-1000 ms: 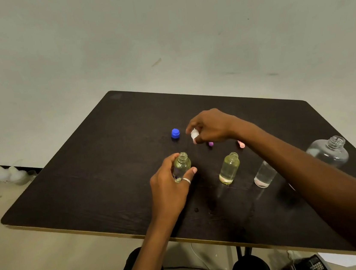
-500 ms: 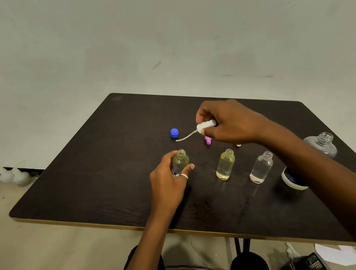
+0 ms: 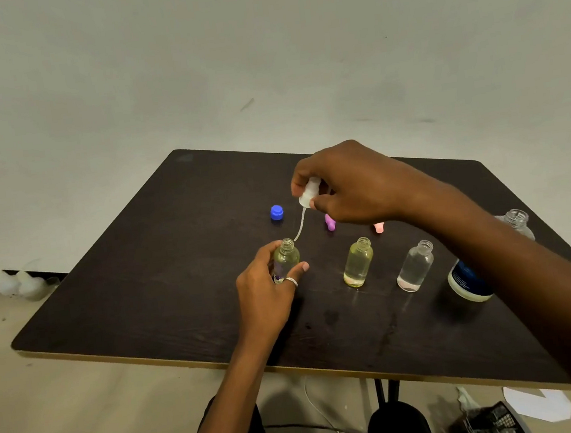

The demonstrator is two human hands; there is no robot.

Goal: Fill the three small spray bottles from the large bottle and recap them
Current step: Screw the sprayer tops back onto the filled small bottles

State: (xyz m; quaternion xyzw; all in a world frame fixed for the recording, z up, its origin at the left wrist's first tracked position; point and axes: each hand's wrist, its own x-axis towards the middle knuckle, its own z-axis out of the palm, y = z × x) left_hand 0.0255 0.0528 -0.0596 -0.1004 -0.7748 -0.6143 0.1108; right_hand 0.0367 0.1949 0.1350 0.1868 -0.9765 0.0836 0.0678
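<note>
Head view: left hand [image 3: 264, 291] grips the leftmost small spray bottle [image 3: 285, 261], upright on the table [image 3: 175, 266]; right hand [image 3: 348, 187], just above and beyond it, pinches the white spray cap [image 3: 309, 191], dip tube [image 3: 299, 225] slanting towards that bottle's open mouth.

Desk [image 3: 161, 267]: bare surface over left half and front strip.
Obstacles, mid-desk row: left small bottle [image 3: 286, 259], gripped by left hand [image 3: 264, 291]; middle small bottle [image 3: 358, 261]; right small bottle [image 3: 415, 267]. All upright, gaps between.
Far right: large bottle [image 3: 464, 280], partly behind right forearm.
Behind row: blue cap [image 3: 276, 212], purple cap [image 3: 330, 222], pink cap [image 3: 379, 227].
Overhead: right hand [image 3: 355, 182] holding spray head [image 3: 309, 191], its tube reaching down beside the left small bottle's mouth.
</note>
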